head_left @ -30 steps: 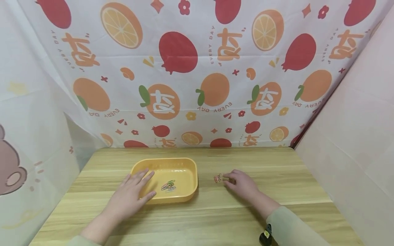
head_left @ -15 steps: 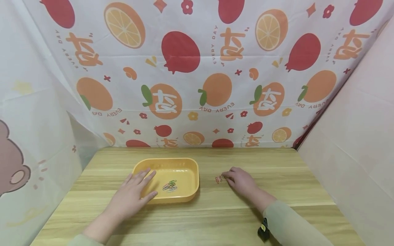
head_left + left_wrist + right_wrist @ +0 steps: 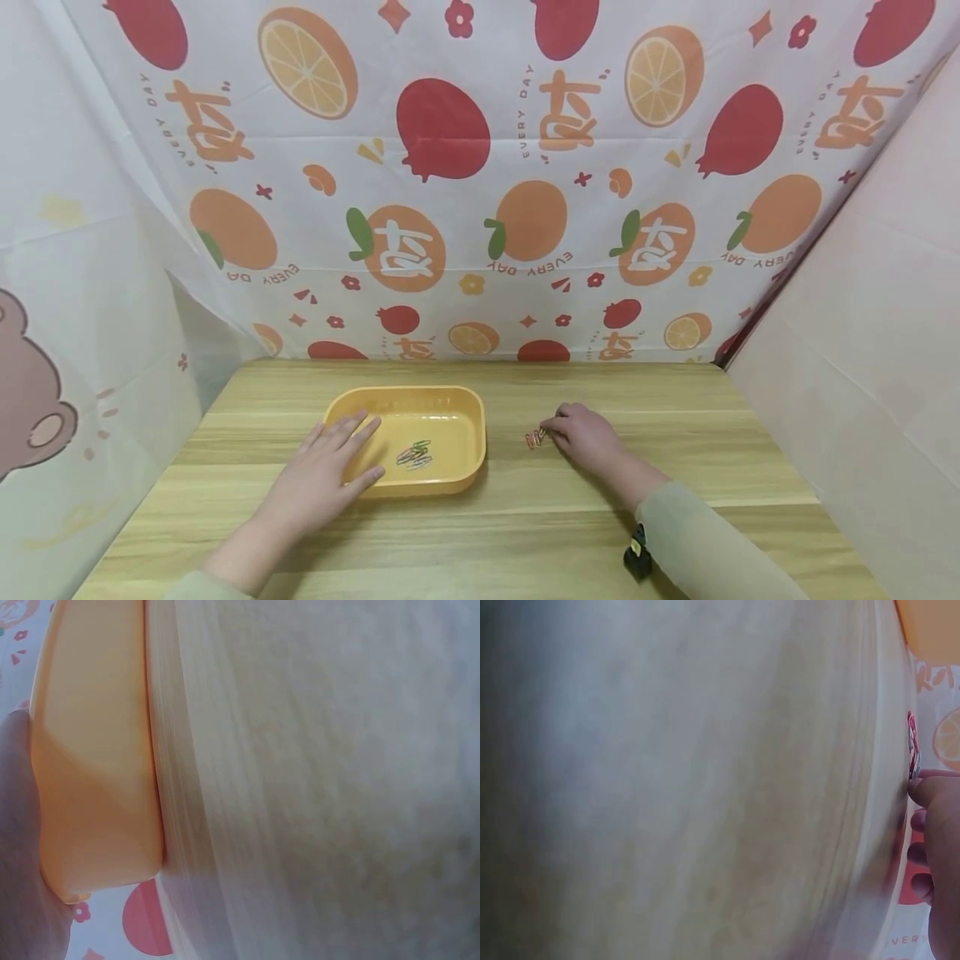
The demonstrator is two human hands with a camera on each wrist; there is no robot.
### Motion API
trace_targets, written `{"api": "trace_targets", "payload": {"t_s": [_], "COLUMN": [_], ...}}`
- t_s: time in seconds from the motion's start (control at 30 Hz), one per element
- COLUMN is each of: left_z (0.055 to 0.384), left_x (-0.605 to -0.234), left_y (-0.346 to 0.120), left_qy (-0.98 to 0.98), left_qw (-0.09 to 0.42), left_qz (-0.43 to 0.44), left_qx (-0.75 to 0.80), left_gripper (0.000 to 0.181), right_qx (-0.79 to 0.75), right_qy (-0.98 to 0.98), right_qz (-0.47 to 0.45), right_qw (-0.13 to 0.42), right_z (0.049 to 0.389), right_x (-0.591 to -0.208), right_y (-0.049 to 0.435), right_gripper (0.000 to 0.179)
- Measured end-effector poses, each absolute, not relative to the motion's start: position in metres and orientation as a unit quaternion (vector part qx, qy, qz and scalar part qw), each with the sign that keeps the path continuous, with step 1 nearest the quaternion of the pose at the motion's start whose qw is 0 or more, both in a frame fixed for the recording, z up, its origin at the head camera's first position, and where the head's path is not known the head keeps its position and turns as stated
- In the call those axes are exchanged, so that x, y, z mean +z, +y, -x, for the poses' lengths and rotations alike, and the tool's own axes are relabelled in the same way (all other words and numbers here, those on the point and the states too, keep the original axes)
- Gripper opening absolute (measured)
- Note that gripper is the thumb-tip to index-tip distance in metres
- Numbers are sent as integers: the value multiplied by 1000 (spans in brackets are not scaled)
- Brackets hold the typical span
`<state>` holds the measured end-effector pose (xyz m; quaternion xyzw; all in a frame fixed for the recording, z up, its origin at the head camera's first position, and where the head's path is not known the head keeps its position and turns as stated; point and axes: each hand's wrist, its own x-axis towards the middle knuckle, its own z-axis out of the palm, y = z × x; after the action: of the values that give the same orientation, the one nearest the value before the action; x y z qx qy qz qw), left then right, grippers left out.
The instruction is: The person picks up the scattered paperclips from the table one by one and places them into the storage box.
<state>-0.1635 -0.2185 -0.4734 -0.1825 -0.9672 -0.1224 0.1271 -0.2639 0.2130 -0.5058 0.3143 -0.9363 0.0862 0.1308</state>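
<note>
My left hand (image 3: 322,471) rests over the left side of a yellow plastic tray (image 3: 476,479), its fingers spread across the rim. Several coloured paper clips (image 3: 414,455) lie in a loose pile on the tray's floor. To the right of the tray, a small group of reddish and pale paper clips (image 3: 531,439) lies on the wooden table. Thumb and index fingertip of my right hand (image 3: 588,440) pinch a clip at the group's right edge. In the right wrist view that clip (image 3: 915,763) shows at the fingertips, partly hidden by them.
The wooden table (image 3: 480,542) ends at a fruit-printed cloth (image 3: 465,250) behind and pale cloth walls (image 3: 855,333) on both sides. A small black object with a yellow mark (image 3: 637,558) hangs by the right sleeve.
My right thumb and index finger have come together on a clip at the group's edge. The left hand stays on the tray, and the whole head view has shifted slightly.
</note>
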Motion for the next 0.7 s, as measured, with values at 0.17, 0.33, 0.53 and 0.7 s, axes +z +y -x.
{"api": "trace_targets", "payload": {"t_s": [0.17,0.33,0.53,0.7], "left_z": [163,162,162,162], "left_x": [-473,-472,-472,-473], "left_y": [-218,-217,-216,-217], "left_qy": [-968,-968,-966,-967], "left_qw": [127,127,134,133], "left_qz": [181,180,183,180], "left_qx": [-121,-122,-123,-122], "left_gripper": [73,72,72,72], "right_qx": [79,68,72,71], "right_qy": [-932,-928,-921,-923], "right_qz": [-324,-334,-345,-339], "right_qw": [141,152,166,166], "right_z": [265,267,265,263], "right_x": [-505,-507,-507,-507], "right_y": [215,217,218,218], "right_gripper": [12,6,6,7]}}
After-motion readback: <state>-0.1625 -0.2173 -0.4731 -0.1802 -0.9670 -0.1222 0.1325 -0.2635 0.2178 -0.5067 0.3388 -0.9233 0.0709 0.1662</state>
